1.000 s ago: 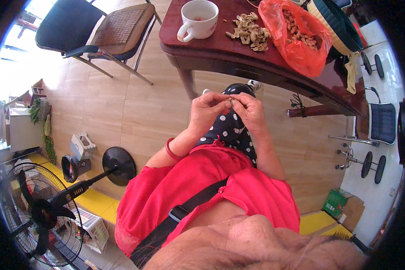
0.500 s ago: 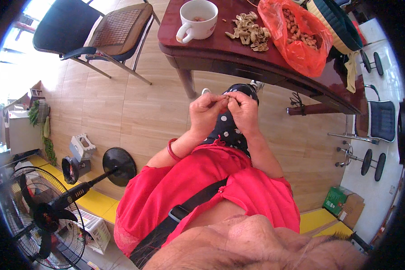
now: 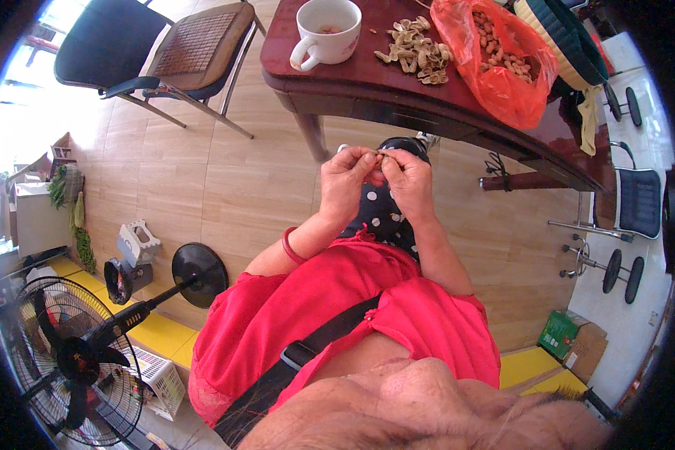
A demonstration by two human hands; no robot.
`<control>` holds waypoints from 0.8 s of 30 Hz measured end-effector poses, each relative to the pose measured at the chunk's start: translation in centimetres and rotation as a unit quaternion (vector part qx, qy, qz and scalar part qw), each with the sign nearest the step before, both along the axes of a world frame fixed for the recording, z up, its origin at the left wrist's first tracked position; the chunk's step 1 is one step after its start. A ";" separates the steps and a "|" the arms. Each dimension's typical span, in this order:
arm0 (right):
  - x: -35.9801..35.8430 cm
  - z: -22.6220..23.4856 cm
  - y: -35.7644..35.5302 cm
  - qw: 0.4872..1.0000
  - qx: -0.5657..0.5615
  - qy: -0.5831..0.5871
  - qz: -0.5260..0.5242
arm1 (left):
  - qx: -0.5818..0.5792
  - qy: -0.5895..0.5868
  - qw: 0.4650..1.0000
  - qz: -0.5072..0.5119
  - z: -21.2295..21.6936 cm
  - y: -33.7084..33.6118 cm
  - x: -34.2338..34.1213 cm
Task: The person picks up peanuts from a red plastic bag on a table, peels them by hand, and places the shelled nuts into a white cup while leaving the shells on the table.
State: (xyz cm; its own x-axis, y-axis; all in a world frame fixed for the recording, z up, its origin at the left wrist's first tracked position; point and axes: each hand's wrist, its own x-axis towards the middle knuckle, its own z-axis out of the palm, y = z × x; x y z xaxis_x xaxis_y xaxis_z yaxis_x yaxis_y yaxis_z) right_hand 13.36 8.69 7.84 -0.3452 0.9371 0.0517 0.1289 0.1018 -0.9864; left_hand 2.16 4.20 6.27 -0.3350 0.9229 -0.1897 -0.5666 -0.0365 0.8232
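My left hand (image 3: 345, 180) and my right hand (image 3: 409, 180) meet above my lap, fingertips pinched together. Between them is a small tan peanut (image 3: 381, 155), mostly covered by thumbs and fingers. Beyond my hands, on the dark red table (image 3: 390, 96), lies a heap of broken peanut shells (image 3: 416, 54). To its right, an open red plastic bag (image 3: 495, 94) holds many unshelled peanuts (image 3: 506, 58). A white mug (image 3: 328, 34) stands left of the shells, with a few small reddish kernels at its bottom.
A chair (image 3: 199, 49) with a woven seat stands left of the table. A dark green and cream basket (image 3: 566, 37) is beside the bag. At lower left are a standing fan (image 3: 79, 360), a grey and white step stool (image 3: 137, 241) and a white plastic basket (image 3: 161, 379).
Both hands stay pinched together, with slight shifts of the fingers and wrists. The view has shifted a little; the table things have not moved.
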 end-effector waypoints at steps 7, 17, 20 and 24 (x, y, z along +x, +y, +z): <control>0.4 -0.2 0.9 0.991 0.124 -0.044 -0.002 | -0.034 -0.118 0.992 -0.037 -0.1 0.6 -0.1; 2.7 -0.1 2.0 0.884 0.416 -0.192 0.097 | 0.005 -0.306 0.935 -0.177 -2.3 1.4 -0.8; 2.9 -0.1 2.0 0.875 0.439 -0.181 0.089 | 0.014 -0.314 0.931 -0.184 -2.9 1.6 -0.7; 2.8 -0.8 1.7 0.881 0.441 -0.150 0.076 | -0.033 -0.287 0.947 -0.141 -2.0 1.5 -0.3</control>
